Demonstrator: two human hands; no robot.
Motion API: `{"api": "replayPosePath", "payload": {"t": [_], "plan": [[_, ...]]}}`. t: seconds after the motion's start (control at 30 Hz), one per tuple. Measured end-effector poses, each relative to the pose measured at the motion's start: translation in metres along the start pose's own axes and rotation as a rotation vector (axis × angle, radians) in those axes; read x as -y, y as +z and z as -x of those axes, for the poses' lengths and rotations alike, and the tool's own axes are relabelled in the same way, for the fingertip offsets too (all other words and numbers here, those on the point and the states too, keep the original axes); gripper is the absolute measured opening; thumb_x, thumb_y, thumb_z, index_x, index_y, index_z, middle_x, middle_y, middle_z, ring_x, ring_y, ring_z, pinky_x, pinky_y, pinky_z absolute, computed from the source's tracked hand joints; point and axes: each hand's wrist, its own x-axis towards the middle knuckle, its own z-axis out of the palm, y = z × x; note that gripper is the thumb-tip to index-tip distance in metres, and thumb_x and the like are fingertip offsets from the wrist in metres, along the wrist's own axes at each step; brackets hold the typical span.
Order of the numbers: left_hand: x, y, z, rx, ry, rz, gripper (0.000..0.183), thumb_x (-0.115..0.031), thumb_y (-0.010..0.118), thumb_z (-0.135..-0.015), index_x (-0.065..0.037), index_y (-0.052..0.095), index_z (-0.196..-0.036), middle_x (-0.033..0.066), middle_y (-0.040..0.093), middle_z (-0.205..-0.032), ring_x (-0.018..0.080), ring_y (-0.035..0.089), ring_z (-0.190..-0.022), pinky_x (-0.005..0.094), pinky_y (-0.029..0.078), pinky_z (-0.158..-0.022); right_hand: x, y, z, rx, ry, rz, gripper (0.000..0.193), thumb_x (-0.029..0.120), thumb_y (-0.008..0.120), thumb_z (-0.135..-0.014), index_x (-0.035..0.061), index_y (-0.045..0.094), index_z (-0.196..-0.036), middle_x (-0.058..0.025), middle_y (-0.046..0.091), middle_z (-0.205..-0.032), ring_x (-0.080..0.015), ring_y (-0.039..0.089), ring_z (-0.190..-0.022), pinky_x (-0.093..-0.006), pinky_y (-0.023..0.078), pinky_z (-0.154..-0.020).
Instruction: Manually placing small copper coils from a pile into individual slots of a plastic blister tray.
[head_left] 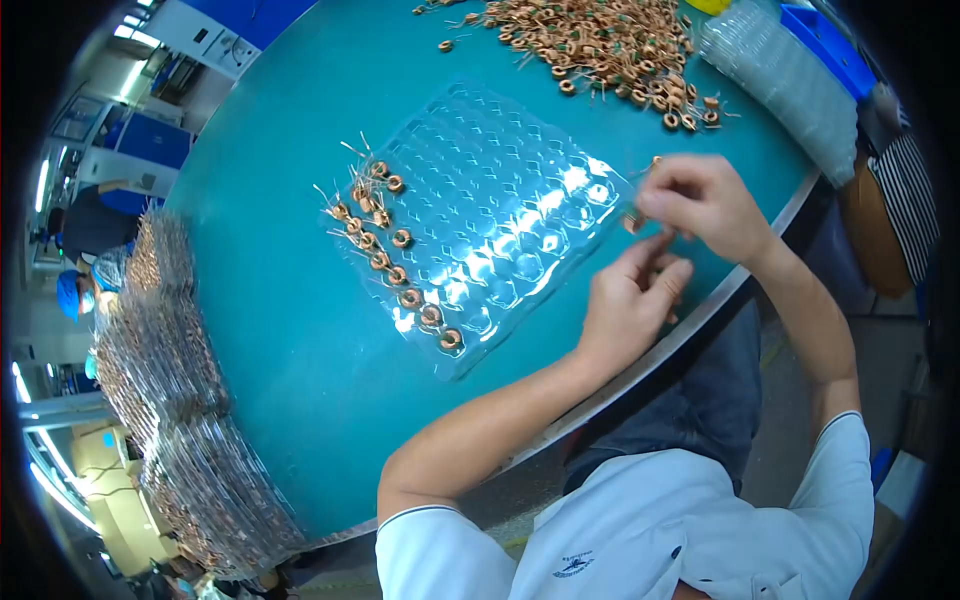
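Observation:
My right hand [710, 205] is a little blurred, with thumb and index finger pinched together over the table's right side. A copper-wound ring coil [632, 222] shows right at its fingertips; whether they grip it I cannot tell. Just below, my left hand [640, 300] has its fingers curled and thumb closed against them; anything inside is hidden. Left of both hands lies a clear plastic tray [500, 210] with rows of round pockets. Several ring coils [410, 298] with wire leads sit along its left side, some bunched at its upper left corner.
A large pile of ring coils [600, 45] lies at the far side. Stacked clear trays [785, 85] and a blue bin [828, 48] stand at the far right. Tall stacks of filled trays [180, 370] line the left edge. A person in a blue cap [70, 293] is beyond.

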Motion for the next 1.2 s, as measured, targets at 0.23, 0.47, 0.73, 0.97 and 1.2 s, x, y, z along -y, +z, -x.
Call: {"api": "replayPosePath", "payload": {"t": [0.23, 0.47, 0.73, 0.97, 1.2], "plan": [[0.004, -0.017, 0.006, 0.018, 0.323, -0.343, 0.02, -0.008, 0.064, -0.09, 0.001, 0.066, -0.108, 0.0146, 0.067, -0.091, 0.0204, 0.064, -0.072, 0.0309, 0.051, -0.065, 0.015, 0.1, -0.187, 0.086, -0.425, 0.373, 0.019, 0.023, 0.065, -0.086, 0.0051, 0.071, -0.082, -0.0037, 0.068, -0.072, -0.0104, 0.057, -0.062, -0.0294, 0.044, -0.056], [0.005, -0.015, 0.001, 0.089, 0.335, -0.32, 0.014, -0.004, 0.06, -0.087, 0.002, 0.066, -0.098, 0.0174, 0.064, -0.086, 0.0289, 0.062, -0.068, 0.037, 0.049, -0.061, -0.003, 0.148, -0.283, 0.099, -0.279, 0.588, 0.022, 0.028, 0.067, -0.082, 0.0084, 0.075, -0.089, -0.0117, 0.072, -0.087, -0.0282, 0.068, -0.084, -0.0401, 0.054, -0.078], [0.012, -0.019, -0.004, 0.03, 0.365, -0.376, 0.014, -0.006, 0.063, -0.09, 0.0, 0.069, -0.1, 0.0154, 0.069, -0.09, 0.0224, 0.067, -0.075, 0.0313, 0.052, -0.066, 0.001, 0.046, -0.19, -0.006, -0.524, 0.61, 0.022, 0.022, 0.068, -0.089, 0.0032, 0.07, -0.1, -0.0074, 0.068, -0.084, -0.0167, 0.064, -0.076, -0.0312, 0.051, -0.068], [0.018, 0.003, -0.006, 0.112, 0.194, -0.303, 0.016, -0.008, 0.061, -0.094, 0.001, 0.068, -0.105, 0.0057, 0.068, -0.084, 0.0081, 0.062, -0.066, 0.0232, 0.051, -0.057, -0.071, -0.058, -0.026, -0.334, -0.329, 0.715, 0.026, 0.004, 0.067, -0.084, 0.0051, 0.067, -0.11, -0.0078, 0.067, -0.099, -0.0166, 0.063, -0.078, -0.0301, 0.051, -0.069], [0.012, 0.021, 0.004, 0.099, 0.091, -0.177, 0.019, -0.011, 0.059, -0.098, -0.001, 0.064, -0.113, 0.0057, 0.067, -0.097, 0.009, 0.062, -0.077, 0.0221, 0.052, -0.064, -0.098, -0.064, -0.001, -0.249, -0.48, 0.768, 0.024, 0.007, 0.064, -0.086, 0.0075, 0.066, -0.11, -0.0094, 0.062, -0.101, -0.0257, 0.06, -0.096, -0.0376, 0.049, -0.084]]}}
